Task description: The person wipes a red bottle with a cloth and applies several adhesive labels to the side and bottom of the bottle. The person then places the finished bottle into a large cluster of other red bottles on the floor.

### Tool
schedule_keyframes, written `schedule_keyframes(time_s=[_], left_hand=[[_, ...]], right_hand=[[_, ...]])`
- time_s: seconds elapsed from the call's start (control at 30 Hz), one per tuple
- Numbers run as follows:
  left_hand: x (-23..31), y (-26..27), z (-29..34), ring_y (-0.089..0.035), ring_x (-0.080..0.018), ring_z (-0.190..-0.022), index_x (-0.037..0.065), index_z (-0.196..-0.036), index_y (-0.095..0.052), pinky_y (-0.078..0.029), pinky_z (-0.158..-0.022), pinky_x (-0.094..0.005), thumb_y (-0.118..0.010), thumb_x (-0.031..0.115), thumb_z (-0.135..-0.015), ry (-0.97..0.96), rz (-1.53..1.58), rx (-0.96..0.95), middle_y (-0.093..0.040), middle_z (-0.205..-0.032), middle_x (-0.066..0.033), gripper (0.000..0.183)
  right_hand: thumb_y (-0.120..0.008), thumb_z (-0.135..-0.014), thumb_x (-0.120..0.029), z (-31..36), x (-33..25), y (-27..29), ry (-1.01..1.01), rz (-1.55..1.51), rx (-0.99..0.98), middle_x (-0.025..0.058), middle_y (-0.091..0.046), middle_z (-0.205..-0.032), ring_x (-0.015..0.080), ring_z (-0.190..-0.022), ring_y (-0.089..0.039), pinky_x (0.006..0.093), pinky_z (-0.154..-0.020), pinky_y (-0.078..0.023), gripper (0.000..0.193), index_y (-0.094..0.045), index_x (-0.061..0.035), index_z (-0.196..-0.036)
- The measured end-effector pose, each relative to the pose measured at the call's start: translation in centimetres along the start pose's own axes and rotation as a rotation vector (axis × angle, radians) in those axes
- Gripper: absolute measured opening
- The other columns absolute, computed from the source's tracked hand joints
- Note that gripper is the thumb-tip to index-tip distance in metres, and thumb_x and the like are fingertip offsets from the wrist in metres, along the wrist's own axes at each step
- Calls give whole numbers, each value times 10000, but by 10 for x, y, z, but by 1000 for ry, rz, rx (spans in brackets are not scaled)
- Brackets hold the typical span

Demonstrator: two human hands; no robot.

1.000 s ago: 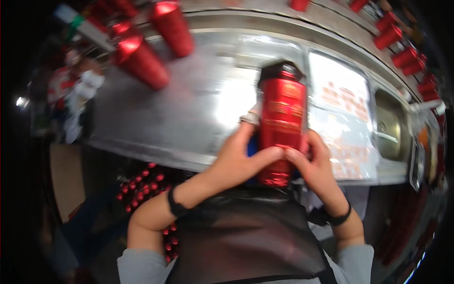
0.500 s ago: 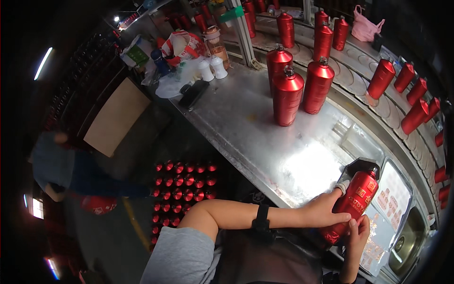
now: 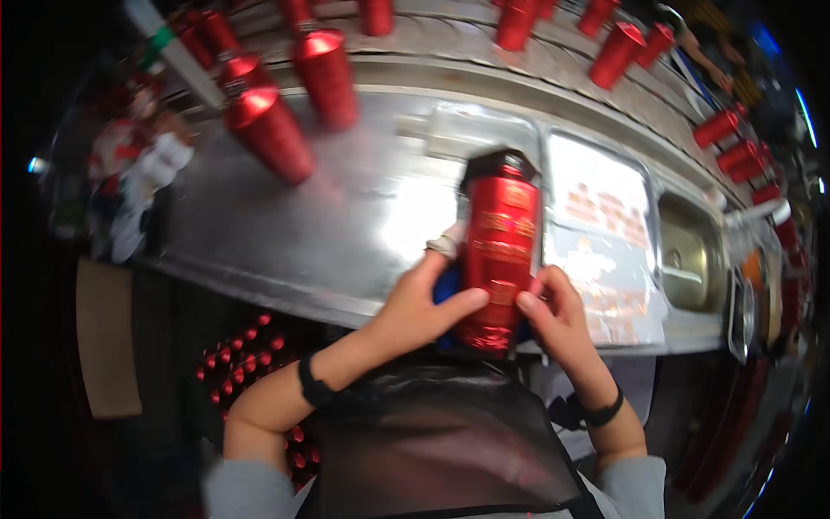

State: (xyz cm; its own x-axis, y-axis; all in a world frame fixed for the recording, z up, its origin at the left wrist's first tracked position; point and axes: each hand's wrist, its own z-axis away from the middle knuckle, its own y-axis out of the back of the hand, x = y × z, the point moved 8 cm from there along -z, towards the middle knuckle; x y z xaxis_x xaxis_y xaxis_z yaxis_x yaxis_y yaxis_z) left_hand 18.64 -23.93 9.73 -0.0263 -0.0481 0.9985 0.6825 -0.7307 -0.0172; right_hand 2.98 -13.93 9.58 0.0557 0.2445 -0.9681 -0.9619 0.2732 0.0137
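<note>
A glossy red bottle (image 3: 500, 242) with gold lettering lies tilted in a dark holder (image 3: 478, 164) at the front edge of the metal worktop, its neck pointing away from me. My left hand (image 3: 413, 298) wraps its left side, the thumb flat on the front and a white band around one finger. At the lower right side, my right hand (image 3: 556, 313) has its thumb tip against the bottle and its fingers curled. Between the two thumbs is a small gold-marked patch (image 3: 501, 292). Something blue (image 3: 445, 298) shows beneath the bottle beside my left fingers.
Red bottles (image 3: 270, 134) stand on the metal worktop (image 3: 259, 225) at left. More line the conveyor (image 3: 450, 39) behind. To the right are a tray with printed sheets (image 3: 596, 216) and a sink (image 3: 687, 259). Another person's hand (image 3: 713, 73) shows at far right.
My view has swung to the right, so the bottle and both hands now sit near the middle. My right thumb has moved onto the bottle's right side, apart from my left thumb.
</note>
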Motion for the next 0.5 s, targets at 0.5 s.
schedule_keyframes(time_s=[0.5], left_hand=[[16, -23, -7, -367, -254, -1390, -35, -1512, -211, -271, -1149, -373, -717, 178, -874, -37, 35, -39, -389, -1478, -180, 842]], right_hand=[[-781, -833, -173, 3, -13, 4, -19, 13, -3, -40, -495, -729, 7, -650, -428, 192, -561, -384, 350, -442, -88, -843]])
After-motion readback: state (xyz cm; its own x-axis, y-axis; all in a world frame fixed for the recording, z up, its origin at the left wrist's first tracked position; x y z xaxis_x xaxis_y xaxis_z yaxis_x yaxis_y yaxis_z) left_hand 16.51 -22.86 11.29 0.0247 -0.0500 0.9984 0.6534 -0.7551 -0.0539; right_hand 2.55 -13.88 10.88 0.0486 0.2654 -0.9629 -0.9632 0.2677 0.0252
